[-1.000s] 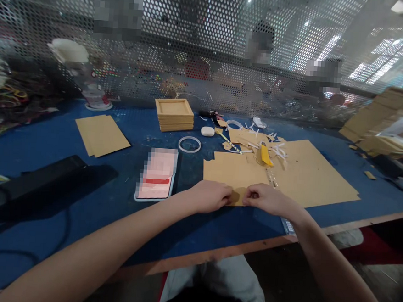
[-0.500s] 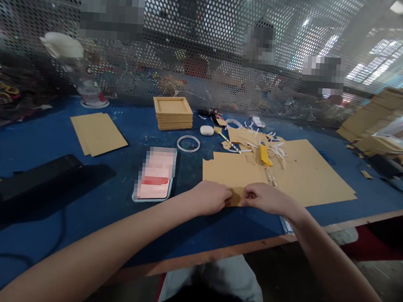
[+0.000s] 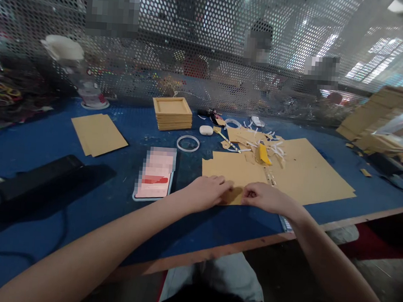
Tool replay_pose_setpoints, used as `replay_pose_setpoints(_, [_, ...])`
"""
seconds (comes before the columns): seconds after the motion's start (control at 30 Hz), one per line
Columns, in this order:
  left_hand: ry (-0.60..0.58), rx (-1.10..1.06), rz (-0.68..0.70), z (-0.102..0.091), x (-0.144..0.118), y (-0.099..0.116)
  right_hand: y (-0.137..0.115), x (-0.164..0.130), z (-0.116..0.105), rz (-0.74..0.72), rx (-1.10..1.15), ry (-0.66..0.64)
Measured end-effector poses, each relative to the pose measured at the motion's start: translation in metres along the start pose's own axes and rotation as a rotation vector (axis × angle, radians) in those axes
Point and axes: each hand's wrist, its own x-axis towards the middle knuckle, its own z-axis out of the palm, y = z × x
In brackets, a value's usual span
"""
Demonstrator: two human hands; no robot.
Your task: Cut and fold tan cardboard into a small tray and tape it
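Note:
A flat brown cardboard sheet [image 3: 235,167] with a notched far left corner lies in front of me on the blue table. My left hand [image 3: 209,191] rests on its near left part, fingers loosely stretched and slightly spread over it. At the near right edge of the sheet, my right hand [image 3: 262,196] has its fingers curled together. Whatever is between those fingertips is hidden. Partly under the right hand lies a clear or metal ruler [image 3: 286,223], which also shows beyond it. A larger cardboard sheet [image 3: 313,172] lies to the right.
A phone [image 3: 156,175] lies left of my hands. Behind are a tape ring [image 3: 188,143], a white earbud case [image 3: 206,130], stacked cardboard trays [image 3: 172,114], a yellow cutter-like item [image 3: 264,154] and paper scraps [image 3: 247,136]. Two brown sheets [image 3: 99,134] and a black device [image 3: 30,182] are left.
My left hand's fingers have loosened and stretched out from a closed curl, and the hand has shifted slightly left. The right hand stays almost still.

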Motion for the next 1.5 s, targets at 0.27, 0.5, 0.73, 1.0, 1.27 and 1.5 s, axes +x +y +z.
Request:
replay_pose_setpoints(0.27, [0.05, 0.106, 0.216, 0.011, -0.003, -0.005, 0.021, -0.005, -0.012, -0.159, 0.15, -0.087])
replay_pose_setpoints(0.5, [0.068, 0.104, 0.209, 0.012, -0.002, -0.005, 0.026, -0.008, -0.012, -0.15, 0.121, -0.042])
replay_pose_setpoints(0.73, [0.065, 0.11, 0.202, 0.012, -0.003, -0.005, 0.021, -0.012, -0.002, -0.134, -0.048, 0.054])
replay_pose_setpoints(1.0, [0.084, 0.16, 0.219, 0.013, -0.005, -0.002, 0.021, -0.018, 0.007, -0.079, -0.064, 0.117])
replay_pose_setpoints(1.27, [0.081, 0.165, 0.227, 0.012, -0.004, -0.001, 0.036, -0.02, -0.001, -0.049, 0.171, 0.075])
replay_pose_setpoints(1.5, [0.095, 0.141, 0.213, 0.012, -0.005, -0.002, 0.041, -0.023, 0.002, -0.083, 0.045, 0.106])
